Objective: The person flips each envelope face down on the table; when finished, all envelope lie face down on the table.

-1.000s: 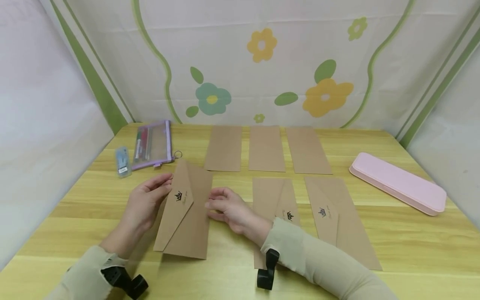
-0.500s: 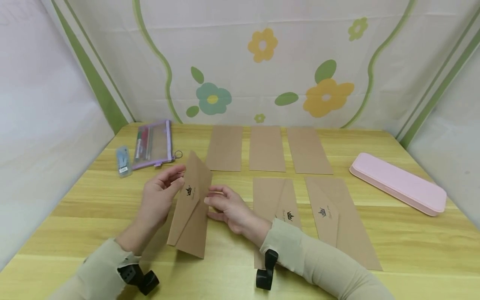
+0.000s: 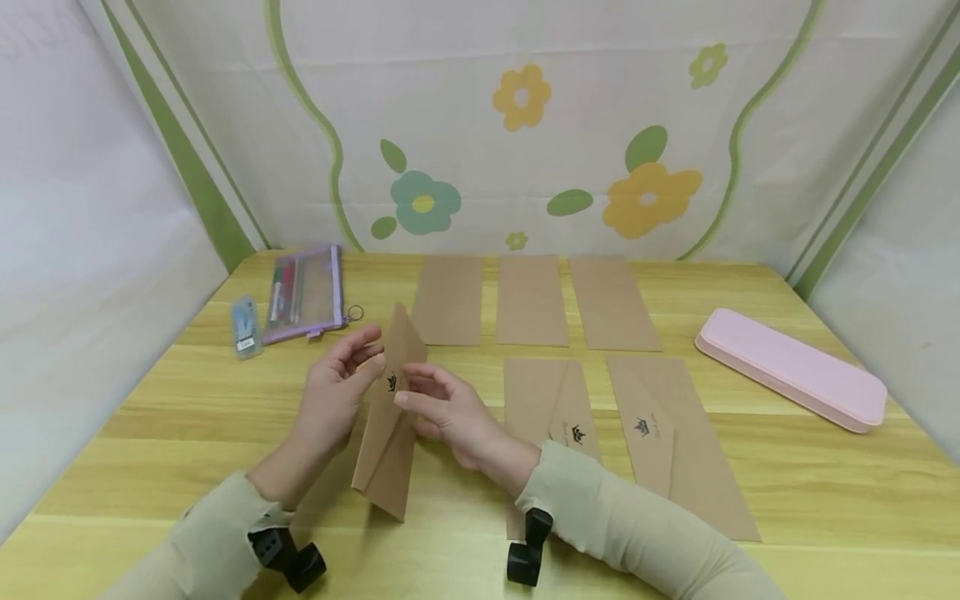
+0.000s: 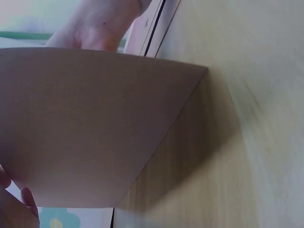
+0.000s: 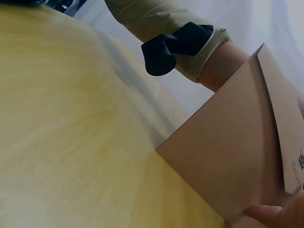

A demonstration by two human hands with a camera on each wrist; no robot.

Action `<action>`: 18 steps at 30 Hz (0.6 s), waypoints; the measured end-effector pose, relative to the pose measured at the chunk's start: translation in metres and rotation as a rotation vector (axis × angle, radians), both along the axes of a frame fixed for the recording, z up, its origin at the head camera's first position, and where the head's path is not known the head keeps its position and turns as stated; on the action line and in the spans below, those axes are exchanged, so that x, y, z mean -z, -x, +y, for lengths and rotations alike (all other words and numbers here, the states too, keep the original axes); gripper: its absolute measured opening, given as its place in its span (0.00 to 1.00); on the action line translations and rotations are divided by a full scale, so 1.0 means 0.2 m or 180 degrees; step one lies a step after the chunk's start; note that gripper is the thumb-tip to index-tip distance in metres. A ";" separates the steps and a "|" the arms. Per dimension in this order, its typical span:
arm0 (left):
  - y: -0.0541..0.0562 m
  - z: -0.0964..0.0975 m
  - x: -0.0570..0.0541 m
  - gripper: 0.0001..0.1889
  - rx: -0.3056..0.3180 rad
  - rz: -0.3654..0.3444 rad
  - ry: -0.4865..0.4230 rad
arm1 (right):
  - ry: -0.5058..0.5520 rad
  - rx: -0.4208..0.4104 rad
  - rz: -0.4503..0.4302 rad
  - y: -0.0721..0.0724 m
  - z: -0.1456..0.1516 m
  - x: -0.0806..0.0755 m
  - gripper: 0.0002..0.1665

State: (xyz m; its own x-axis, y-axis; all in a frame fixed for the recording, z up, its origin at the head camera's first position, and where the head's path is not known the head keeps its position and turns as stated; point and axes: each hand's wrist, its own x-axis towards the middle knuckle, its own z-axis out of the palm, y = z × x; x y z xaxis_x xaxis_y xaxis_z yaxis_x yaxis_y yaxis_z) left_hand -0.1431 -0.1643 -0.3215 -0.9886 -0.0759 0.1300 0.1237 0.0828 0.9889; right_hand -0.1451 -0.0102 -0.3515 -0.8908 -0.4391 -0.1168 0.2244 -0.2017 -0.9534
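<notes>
A brown kraft envelope [image 3: 386, 433] with a black crown print stands steeply tilted between my hands, its flap side partly showing. At its left edge, my left hand [image 3: 333, 400] grips it with the thumb near the crown. My right hand [image 3: 457, 421] pinches the right side, thumb across the front and fingers behind. In the right wrist view the right thumb [image 5: 266, 213] lies against the envelope's face near a lower corner. The left wrist view shows the envelope's plain back [image 4: 90, 118] close over the table, with some left fingertips [image 4: 28, 202] at its edge.
Two crown-printed envelopes lie right of my hands, a left one [image 3: 536, 400] and a right one [image 3: 697, 442]. Three plain brown ones [image 3: 532, 300] form a back row. A purple-edged zip pouch [image 3: 318, 292] and small blue case [image 3: 245, 327] sit back left; a pink case [image 3: 791, 367] lies right.
The envelope has turned more edge-on, its left edge swinging rightward with my left hand. My right thumb has come over onto its front face.
</notes>
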 end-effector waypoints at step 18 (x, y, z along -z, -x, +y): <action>-0.01 0.10 -0.04 0.24 0.0476 -0.0791 -0.0911 | 0.0143 0.0230 0.0258 0.00 0.01 -0.10 0.28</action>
